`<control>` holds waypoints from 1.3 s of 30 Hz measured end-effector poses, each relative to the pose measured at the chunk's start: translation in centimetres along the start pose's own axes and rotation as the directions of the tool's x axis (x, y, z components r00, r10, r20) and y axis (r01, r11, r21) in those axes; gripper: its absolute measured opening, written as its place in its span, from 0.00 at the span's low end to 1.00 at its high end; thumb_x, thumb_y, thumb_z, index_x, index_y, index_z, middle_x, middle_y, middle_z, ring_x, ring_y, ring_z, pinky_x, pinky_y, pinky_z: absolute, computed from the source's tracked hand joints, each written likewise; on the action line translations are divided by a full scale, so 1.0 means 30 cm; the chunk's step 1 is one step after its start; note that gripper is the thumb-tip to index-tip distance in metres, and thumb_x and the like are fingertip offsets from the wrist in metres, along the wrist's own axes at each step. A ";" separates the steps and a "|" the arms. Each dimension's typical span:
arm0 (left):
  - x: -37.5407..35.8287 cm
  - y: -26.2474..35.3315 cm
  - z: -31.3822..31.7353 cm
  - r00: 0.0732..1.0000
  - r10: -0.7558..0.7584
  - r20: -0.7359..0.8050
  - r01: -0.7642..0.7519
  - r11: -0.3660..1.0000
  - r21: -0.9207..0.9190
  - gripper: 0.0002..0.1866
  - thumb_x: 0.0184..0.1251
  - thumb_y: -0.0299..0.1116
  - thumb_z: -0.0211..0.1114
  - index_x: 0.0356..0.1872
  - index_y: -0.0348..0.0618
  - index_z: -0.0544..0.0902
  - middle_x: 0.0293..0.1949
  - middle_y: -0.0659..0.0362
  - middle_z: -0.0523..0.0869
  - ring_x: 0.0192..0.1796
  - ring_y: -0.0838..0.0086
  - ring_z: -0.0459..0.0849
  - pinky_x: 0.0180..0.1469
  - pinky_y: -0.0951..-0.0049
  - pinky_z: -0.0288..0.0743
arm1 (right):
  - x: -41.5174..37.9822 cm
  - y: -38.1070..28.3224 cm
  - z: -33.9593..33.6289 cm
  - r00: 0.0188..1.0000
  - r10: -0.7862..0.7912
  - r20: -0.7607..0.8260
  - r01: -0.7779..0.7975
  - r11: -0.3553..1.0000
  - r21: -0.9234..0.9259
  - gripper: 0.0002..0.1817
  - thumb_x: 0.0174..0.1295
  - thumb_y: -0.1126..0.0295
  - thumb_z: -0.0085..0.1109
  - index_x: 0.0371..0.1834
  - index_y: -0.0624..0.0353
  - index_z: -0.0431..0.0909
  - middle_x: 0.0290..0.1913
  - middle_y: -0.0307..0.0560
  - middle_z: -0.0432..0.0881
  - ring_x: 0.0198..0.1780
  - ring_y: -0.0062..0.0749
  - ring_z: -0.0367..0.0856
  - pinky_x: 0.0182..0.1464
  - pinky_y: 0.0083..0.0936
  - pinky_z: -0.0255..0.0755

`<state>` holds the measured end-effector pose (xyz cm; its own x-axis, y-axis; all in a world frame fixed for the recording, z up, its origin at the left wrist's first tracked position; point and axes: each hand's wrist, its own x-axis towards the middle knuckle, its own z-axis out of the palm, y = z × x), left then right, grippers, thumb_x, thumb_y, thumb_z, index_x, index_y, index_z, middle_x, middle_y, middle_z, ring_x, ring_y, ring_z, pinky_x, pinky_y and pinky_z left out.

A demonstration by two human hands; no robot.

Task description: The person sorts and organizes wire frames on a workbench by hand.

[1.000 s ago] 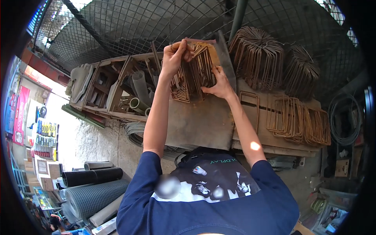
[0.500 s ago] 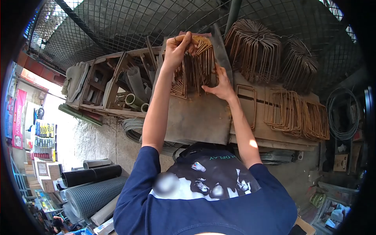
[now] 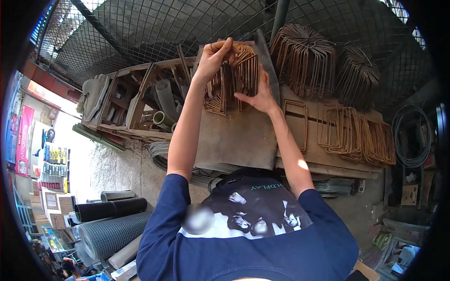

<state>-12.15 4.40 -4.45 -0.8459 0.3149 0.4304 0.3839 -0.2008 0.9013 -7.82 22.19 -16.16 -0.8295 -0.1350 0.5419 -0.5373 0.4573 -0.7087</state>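
A bundle of rusty bent wire frames (image 3: pixel 247 77) stands at the back of the grey metal sheet (image 3: pixel 234 140). At the top of the bundle, my left hand (image 3: pixel 218 56) is closed; what its fingers grip is too small to make out, with the wire frames right beneath it. My right hand (image 3: pixel 260 96) is at the bundle's right side, thumb and fingers spread apart, the thumb near the lower part of the wires.
Two more wire bundles (image 3: pixel 304 61) stand at the back right. Flat rectangular frames (image 3: pixel 342 133) lie on the bench, beside a hanging wire coil (image 3: pixel 411 136). Wooden compartments (image 3: pixel 119 100) are on the left; mesh rolls (image 3: pixel 110 234) lie at lower left.
My right hand has moved slightly up and left along the bundle, its fingers now more upright. My left hand stays closed at the top, nearly in place.
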 end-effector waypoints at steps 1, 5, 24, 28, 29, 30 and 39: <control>-0.001 0.000 0.000 1.000 0.000 0.003 0.000 1.000 0.001 0.22 0.73 0.45 0.54 0.30 0.34 0.82 0.18 0.63 0.76 0.23 0.81 0.75 0.30 0.77 0.70 | 0.021 -0.013 0.008 0.994 -0.067 -0.085 0.068 0.998 0.000 0.62 0.40 0.48 0.76 0.74 0.58 0.45 0.68 0.62 0.54 0.70 0.54 0.53 0.69 0.43 0.55; -0.004 0.000 -0.004 0.999 -0.033 -0.009 0.033 0.998 -0.048 0.21 0.73 0.44 0.55 0.30 0.33 0.82 0.20 0.63 0.79 0.24 0.82 0.76 0.30 0.79 0.71 | 0.129 -0.108 -0.022 0.956 -0.194 -0.222 0.201 0.979 0.010 0.55 0.41 0.48 0.75 0.72 0.52 0.54 0.66 0.69 0.53 0.70 0.61 0.52 0.68 0.46 0.56; -0.028 0.000 0.035 0.994 0.022 -0.103 -0.022 1.000 -0.006 0.21 0.73 0.42 0.56 0.30 0.32 0.82 0.19 0.63 0.77 0.23 0.82 0.73 0.29 0.80 0.68 | 0.215 -0.061 0.013 0.952 -0.237 -0.196 0.229 0.971 -0.063 0.24 0.48 0.55 0.71 0.49 0.48 0.80 0.55 0.53 0.70 0.57 0.50 0.70 0.58 0.42 0.68; -0.051 0.005 0.054 0.993 0.057 -0.106 -0.052 0.997 0.049 0.21 0.73 0.41 0.55 0.29 0.32 0.82 0.19 0.63 0.78 0.23 0.83 0.73 0.28 0.80 0.68 | 0.193 -0.083 -0.004 0.938 -0.265 -0.222 0.244 0.963 -0.119 0.23 0.46 0.56 0.72 0.47 0.47 0.80 0.56 0.51 0.68 0.59 0.50 0.68 0.59 0.42 0.67; -0.059 0.010 0.055 0.993 0.058 -0.106 -0.053 0.997 0.050 0.21 0.73 0.41 0.55 0.29 0.32 0.82 0.19 0.63 0.78 0.23 0.83 0.73 0.28 0.80 0.68 | 0.183 -0.095 -0.010 0.927 -0.294 -0.232 0.257 0.950 -0.177 0.23 0.46 0.56 0.72 0.47 0.46 0.80 0.56 0.51 0.68 0.59 0.49 0.67 0.59 0.43 0.66; -0.071 0.013 0.057 0.995 0.047 -0.093 -0.040 0.997 0.070 0.21 0.73 0.41 0.55 0.29 0.32 0.83 0.19 0.63 0.78 0.23 0.83 0.73 0.28 0.80 0.68 | 0.167 -0.103 -0.011 0.923 -0.289 -0.252 0.244 0.950 -0.195 0.23 0.46 0.60 0.73 0.47 0.50 0.79 0.56 0.53 0.69 0.58 0.50 0.70 0.58 0.42 0.67; -0.044 -0.003 0.024 0.996 0.059 -0.068 -0.058 0.998 0.010 0.19 0.74 0.40 0.54 0.35 0.32 0.84 0.24 0.61 0.83 0.28 0.81 0.79 0.34 0.79 0.73 | 0.227 -0.038 0.007 0.945 -0.231 -0.234 0.196 0.967 -0.163 0.27 0.47 0.51 0.71 0.50 0.50 0.79 0.55 0.54 0.70 0.57 0.50 0.69 0.59 0.42 0.65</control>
<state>-10.79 4.67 -5.08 -0.8451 0.2384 0.4785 0.4364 -0.2094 0.8751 -12.90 20.57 -11.76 -0.6239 -0.0277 0.7810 -0.6572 0.5593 -0.5052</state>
